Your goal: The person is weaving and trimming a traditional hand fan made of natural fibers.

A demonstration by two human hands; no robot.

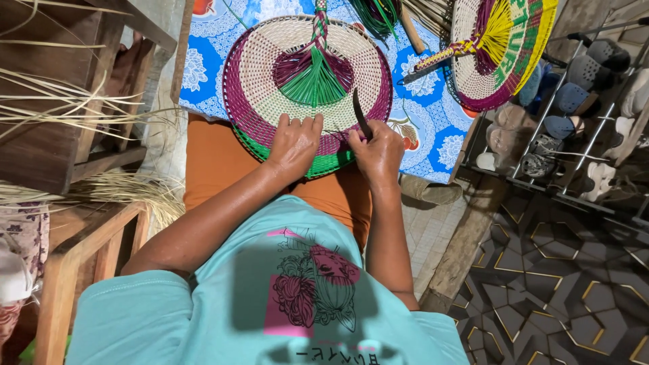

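- Gripping a dark knife, the right hand is closed around its handle; blade points up and away, tilted slightly left, over the fan's lower right rim.
- Left hand lies palm-down on the woven fan, fingers curled over the weave near the lower edge, pressing it flat; nothing is enclosed in it, it just bears on the fan.
- Both hands are close together, just beside each other at the fan's near rim.
- Fan is round, cream weave with magenta bands, green border at the bottom edge, green strips splayed out from a plaited handle at the top centre.
- Fan rests partly on the person's lap, on orange cloth, and partly on a blue floral tablecloth.
- Second woven fan, with yellow, green and magenta, lies top right on the same cloth, well apart from the hands.
- Bundle of dry straw strips lies on a wooden bench at left.
- Shoe rack with footwear stands at right, over a patterned floor.
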